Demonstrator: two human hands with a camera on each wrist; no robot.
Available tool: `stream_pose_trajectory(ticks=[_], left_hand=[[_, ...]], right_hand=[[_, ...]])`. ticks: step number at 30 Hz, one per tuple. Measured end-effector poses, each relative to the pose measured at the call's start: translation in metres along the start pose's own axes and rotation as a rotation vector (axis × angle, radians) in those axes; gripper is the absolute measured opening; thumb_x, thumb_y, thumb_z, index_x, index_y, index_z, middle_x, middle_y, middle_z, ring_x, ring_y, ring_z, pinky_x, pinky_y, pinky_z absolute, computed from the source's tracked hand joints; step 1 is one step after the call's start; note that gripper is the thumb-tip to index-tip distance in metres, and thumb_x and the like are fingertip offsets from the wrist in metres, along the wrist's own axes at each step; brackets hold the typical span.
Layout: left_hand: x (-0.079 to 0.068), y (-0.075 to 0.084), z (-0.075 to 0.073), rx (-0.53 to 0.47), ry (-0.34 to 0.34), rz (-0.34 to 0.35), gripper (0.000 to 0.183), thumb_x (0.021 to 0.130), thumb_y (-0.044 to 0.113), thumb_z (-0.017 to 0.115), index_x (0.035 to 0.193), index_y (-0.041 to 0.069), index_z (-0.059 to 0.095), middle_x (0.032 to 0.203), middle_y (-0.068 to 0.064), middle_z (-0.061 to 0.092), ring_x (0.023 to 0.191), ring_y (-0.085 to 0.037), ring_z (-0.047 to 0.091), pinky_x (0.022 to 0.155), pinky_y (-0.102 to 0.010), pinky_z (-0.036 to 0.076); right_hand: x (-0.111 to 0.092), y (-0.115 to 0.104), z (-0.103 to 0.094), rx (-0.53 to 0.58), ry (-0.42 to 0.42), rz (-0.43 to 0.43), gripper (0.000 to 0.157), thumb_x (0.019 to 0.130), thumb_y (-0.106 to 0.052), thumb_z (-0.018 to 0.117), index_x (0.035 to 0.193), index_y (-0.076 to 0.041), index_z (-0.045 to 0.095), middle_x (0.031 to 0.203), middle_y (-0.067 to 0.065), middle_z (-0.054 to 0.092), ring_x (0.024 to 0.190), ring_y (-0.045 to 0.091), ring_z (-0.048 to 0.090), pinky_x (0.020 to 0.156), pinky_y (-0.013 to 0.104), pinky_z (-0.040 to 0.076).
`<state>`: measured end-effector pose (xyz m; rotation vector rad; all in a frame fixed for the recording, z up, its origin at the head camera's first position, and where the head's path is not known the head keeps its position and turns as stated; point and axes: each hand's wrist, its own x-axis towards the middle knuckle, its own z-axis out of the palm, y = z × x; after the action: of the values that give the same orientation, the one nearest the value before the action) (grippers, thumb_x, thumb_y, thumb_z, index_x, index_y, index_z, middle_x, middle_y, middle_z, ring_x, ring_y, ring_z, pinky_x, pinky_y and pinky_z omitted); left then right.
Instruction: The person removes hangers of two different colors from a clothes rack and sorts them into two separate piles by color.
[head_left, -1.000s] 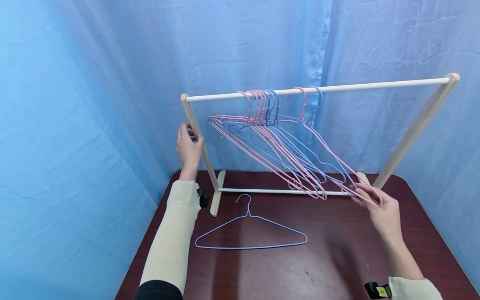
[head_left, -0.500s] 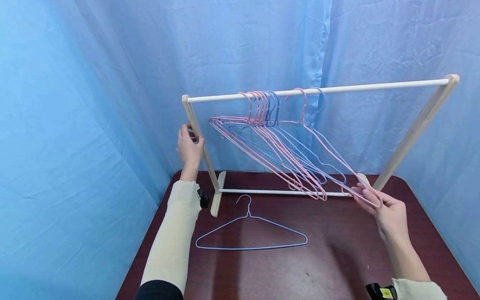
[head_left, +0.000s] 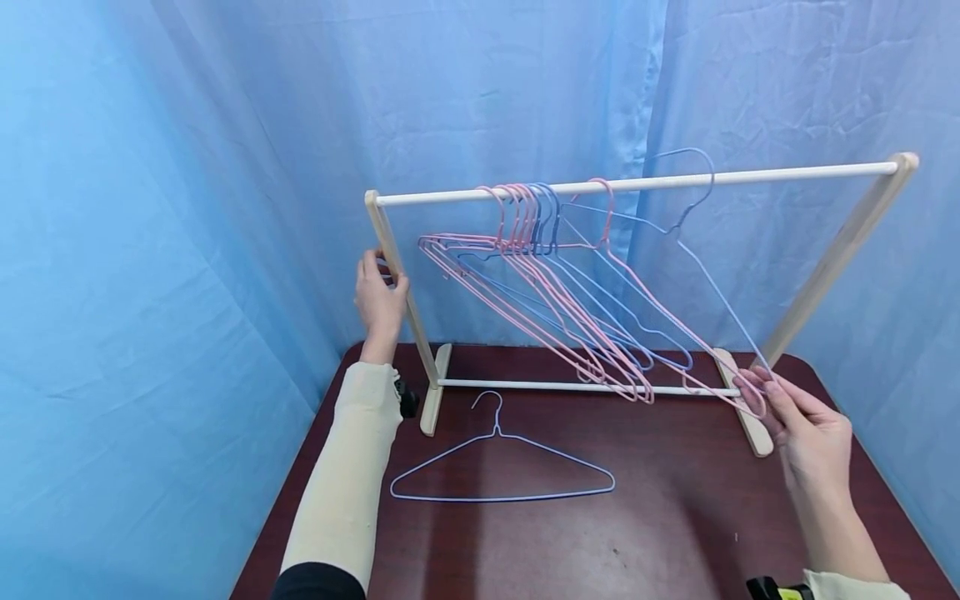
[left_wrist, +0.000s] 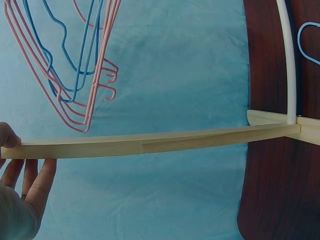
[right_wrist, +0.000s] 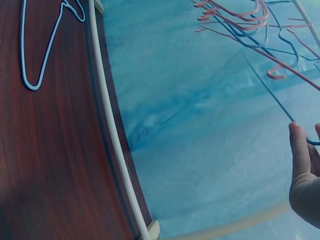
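My left hand (head_left: pixel 381 304) grips the left wooden upright (head_left: pixel 415 321) of a small clothes rack, thumb on one side and fingers on the other in the left wrist view. At the right, my right hand (head_left: pixel 813 437) pinches the lower corner of a blue wire hanger (head_left: pixel 681 222). Its hook rises above the rack's white top bar (head_left: pixel 802 174) and crosses it in the head view. Beside it a pink hanger (head_left: pixel 604 240) hangs on the bar, its corner overlapping my right fingers. Farther left, several pink and blue hangers (head_left: pixel 516 218) hang bunched together.
Another blue hanger (head_left: pixel 510 498) lies flat on the dark wooden table (head_left: pixel 570 550), in front of the rack's lower white bar (head_left: pixel 517 384). Wooden feet (head_left: pixel 756 437) support the rack. A light blue curtain (head_left: pixel 225 167) surrounds the table.
My right hand has moved right, drawing the blue hanger away from the pink one beside it. Its hook has shifted right along the bar and risen higher. My left hand stays on the upright.
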<state>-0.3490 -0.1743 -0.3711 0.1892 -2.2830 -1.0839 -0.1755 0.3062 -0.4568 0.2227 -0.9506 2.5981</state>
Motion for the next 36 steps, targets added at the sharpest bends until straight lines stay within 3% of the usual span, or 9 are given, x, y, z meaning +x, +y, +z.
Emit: stream_pose_trajectory(ticks=[10,24,36], left_hand=[[0.001,0.001,-0.001,-0.003,-0.002,0.000,0.037,0.097,0.017,0.061,0.132,0.009,0.050,0.122,-0.017,0.056,0.109,-0.032,0.064,0.095,-0.052,0.051],[-0.001,0.001,-0.001,-0.006,0.004,0.011,0.037,0.096,0.015,0.061,0.132,0.009,0.050,0.122,-0.018,0.056,0.108,-0.033,0.065,0.094,-0.050,0.053],[-0.001,0.001,-0.001,0.006,-0.009,-0.001,0.038,0.097,0.016,0.061,0.133,0.009,0.050,0.123,-0.018,0.056,0.108,-0.032,0.064,0.097,-0.051,0.050]], right_hand=[[-0.013,-0.007,-0.018,0.026,0.010,-0.085,0.034,0.093,0.023,0.040,0.124,0.024,0.053,0.106,0.031,0.072,0.099,0.038,0.072,0.081,0.041,0.055],[-0.026,-0.001,-0.041,-0.014,-0.116,-0.080,0.036,0.096,0.023,0.032,0.124,0.024,0.055,0.108,0.031,0.071,0.100,0.038,0.072,0.086,0.042,0.053],[-0.031,0.010,-0.056,-0.114,-0.145,-0.016,0.038,0.096,0.022,0.032,0.121,0.019,0.061,0.103,0.029,0.073,0.092,0.037,0.073,0.080,0.041,0.056]])
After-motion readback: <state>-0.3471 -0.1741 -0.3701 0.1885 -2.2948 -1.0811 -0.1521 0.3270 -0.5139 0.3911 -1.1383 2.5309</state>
